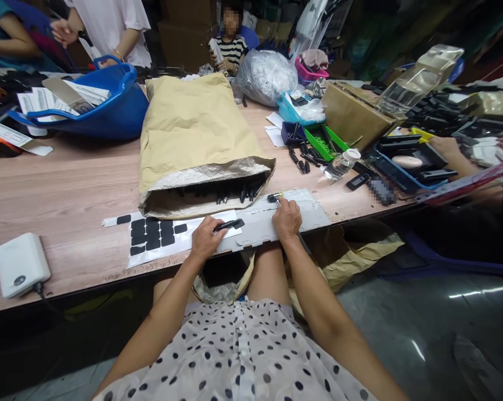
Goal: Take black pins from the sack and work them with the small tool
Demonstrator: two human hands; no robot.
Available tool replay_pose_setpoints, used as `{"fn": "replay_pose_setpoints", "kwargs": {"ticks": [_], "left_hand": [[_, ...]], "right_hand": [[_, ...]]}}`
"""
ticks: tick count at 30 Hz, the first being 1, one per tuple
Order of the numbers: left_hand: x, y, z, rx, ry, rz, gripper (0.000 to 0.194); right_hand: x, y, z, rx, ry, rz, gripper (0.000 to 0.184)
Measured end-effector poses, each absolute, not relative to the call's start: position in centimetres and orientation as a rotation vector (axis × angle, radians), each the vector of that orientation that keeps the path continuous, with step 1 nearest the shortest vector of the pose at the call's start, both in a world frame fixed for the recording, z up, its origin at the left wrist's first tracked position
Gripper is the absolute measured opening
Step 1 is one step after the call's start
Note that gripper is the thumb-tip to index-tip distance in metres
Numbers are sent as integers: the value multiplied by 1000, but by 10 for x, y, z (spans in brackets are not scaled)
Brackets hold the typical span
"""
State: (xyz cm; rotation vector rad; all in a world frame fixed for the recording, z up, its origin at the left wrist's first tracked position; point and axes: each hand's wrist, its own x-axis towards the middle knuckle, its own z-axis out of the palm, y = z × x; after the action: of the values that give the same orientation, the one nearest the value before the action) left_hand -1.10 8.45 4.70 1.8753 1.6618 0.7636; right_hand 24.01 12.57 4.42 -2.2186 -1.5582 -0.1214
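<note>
Near the middle of the frame, at the front edge of the table [88, 192], my left hand [205, 238] pinches a slim black piece [225, 225] between thumb and fingers. Just right of centre, my right hand [287, 219] closes on a small dark piece [273, 197] with a yellowish end; what it is exactly, I can't tell.

I'd judge the slim one light, stiff and rather smooth, likely hard plastic, so it could slip or roll if I held it too loosely; its long sides, near the middle, look the best place to grip. The other seems light too, best held by its narrow stem.

Below my hands lie a thin white sheet [182, 245] bearing flat, round-cornered black patches [153, 234] and a smooth grey board [312, 210] with notches along its near edge. Beyond them, a big tan sack [193, 125] of creased paper gapes towards me, its lining crinkled and silvery, with black pieces [243, 195] inside its mouth.
</note>
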Motion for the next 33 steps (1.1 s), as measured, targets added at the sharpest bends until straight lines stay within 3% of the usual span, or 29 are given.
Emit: {"fn": "replay_pose_setpoints", "kwargs": {"ticks": [12, 33], "left_hand": [[-7, 85, 43, 1855, 1635, 776, 20], [-4, 86, 45, 1822, 1603, 793, 16]], "right_hand": [[184, 60, 66, -1495, -1791, 473, 32], [163, 47, 65, -1541, -1962, 297, 35]]}}
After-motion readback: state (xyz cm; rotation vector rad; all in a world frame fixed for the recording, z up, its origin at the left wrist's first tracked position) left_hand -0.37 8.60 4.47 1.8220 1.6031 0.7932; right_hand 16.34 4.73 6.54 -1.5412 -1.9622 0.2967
